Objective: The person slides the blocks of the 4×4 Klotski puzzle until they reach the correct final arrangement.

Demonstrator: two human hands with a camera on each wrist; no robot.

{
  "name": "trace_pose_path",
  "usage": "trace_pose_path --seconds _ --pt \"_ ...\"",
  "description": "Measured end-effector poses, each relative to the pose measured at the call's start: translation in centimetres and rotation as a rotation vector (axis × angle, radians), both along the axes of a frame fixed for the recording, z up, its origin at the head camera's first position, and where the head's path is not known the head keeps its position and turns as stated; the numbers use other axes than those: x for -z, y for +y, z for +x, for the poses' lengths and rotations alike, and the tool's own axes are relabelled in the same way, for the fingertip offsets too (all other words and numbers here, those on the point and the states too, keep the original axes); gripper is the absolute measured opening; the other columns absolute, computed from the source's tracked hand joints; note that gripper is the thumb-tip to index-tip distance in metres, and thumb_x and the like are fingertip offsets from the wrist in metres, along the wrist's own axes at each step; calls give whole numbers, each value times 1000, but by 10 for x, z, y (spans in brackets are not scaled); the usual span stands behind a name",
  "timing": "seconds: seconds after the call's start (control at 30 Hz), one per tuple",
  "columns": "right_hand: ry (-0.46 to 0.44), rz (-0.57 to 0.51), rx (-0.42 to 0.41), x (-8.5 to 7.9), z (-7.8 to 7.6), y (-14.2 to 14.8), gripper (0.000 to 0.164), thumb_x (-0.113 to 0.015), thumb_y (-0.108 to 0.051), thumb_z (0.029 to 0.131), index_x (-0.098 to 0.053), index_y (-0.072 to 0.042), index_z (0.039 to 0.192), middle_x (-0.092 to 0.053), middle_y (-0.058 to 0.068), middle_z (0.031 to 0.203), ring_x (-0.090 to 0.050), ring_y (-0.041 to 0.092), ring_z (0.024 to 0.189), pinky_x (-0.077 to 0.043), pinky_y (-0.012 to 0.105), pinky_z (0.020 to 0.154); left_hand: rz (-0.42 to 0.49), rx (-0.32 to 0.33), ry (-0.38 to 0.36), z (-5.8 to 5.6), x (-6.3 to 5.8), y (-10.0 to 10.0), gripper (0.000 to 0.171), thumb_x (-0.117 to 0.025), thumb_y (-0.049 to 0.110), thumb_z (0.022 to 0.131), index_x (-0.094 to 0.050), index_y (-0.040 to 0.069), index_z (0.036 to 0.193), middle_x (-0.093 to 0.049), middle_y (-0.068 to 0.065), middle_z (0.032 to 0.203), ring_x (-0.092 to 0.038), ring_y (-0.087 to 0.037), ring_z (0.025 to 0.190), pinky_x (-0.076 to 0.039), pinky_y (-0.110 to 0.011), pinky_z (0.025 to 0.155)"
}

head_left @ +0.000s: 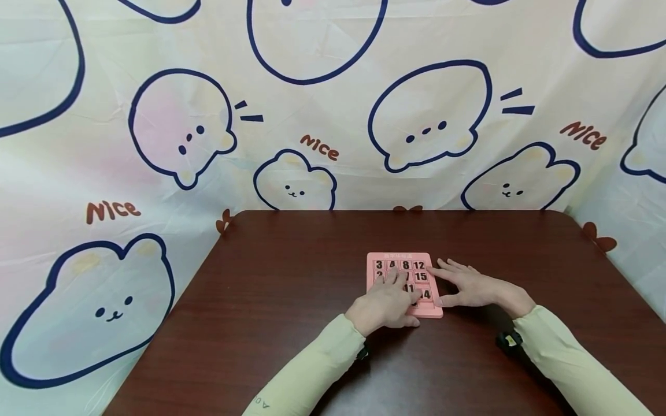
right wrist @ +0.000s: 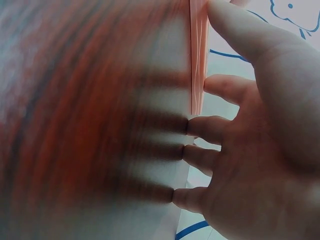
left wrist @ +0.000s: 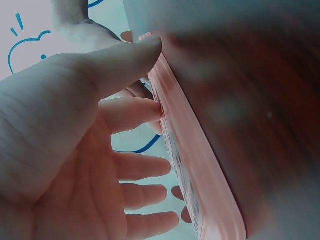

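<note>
A pink number slide puzzle point(head_left: 429, 312) lies flat on the table, its tiles marked with black numbers such as 3, 4, 8, 12 and 15. Over its lower left part spreads my left hand point(head_left: 382, 304), covering several tiles. In the left wrist view the index fingertip meets the top face of the puzzle point(left wrist: 196, 155), while the other fingers extend loosely above it. My right hand point(head_left: 468, 289) is at the puzzle's right side, thumb and index finger against its frame point(right wrist: 198, 60). The other right fingertips point(right wrist: 195, 126) rest on the tabletop, fingers spread.
The dark brown wooden table point(head_left: 270, 277) extends around the puzzle on all sides. Behind it and to the left hangs a pale cloth point(head_left: 354, 115) printed with cartoon bears and the word "Nice". A dark wrist strap point(head_left: 509, 341) shows at the right sleeve.
</note>
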State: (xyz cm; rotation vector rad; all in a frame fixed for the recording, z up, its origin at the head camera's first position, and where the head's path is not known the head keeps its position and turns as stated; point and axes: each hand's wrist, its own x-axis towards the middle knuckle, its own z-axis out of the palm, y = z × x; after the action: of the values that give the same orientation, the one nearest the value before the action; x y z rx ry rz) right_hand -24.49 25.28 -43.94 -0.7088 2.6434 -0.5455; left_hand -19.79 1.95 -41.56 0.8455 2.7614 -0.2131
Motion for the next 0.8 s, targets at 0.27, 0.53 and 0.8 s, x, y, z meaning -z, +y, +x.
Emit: trace_pose_path --seconds 0.27,0.53,0.8 --pt "13 0 -4 -1 0 -1 87 -65 -60 85 -35 -14 153 -20 28 160 -10 53 147 -11 75 109 -11 20 12 5 -5 1 60 -59 64 87 -47 43 142 -30 -6 161 -19 -28 152 -27 -45 120" --pt "15 -3 -8 -1 -1 -5 87 -65 -59 85 -35 -14 153 -20 30 159 -11 54 146 -12 76 109 -48 38 20 13 -8 1 62 -57 67 87 -47 43 143 -31 -4 161 -16 -29 153 -26 -45 120" --pt "12 1 -5 2 -1 -2 88 -64 -61 85 -34 -14 153 -19 28 160 -9 52 147 -11 75 109 80 70 4 4 -7 1 56 -56 66 88 -58 35 135 -30 -4 161 -20 -29 152 -27 -46 120"
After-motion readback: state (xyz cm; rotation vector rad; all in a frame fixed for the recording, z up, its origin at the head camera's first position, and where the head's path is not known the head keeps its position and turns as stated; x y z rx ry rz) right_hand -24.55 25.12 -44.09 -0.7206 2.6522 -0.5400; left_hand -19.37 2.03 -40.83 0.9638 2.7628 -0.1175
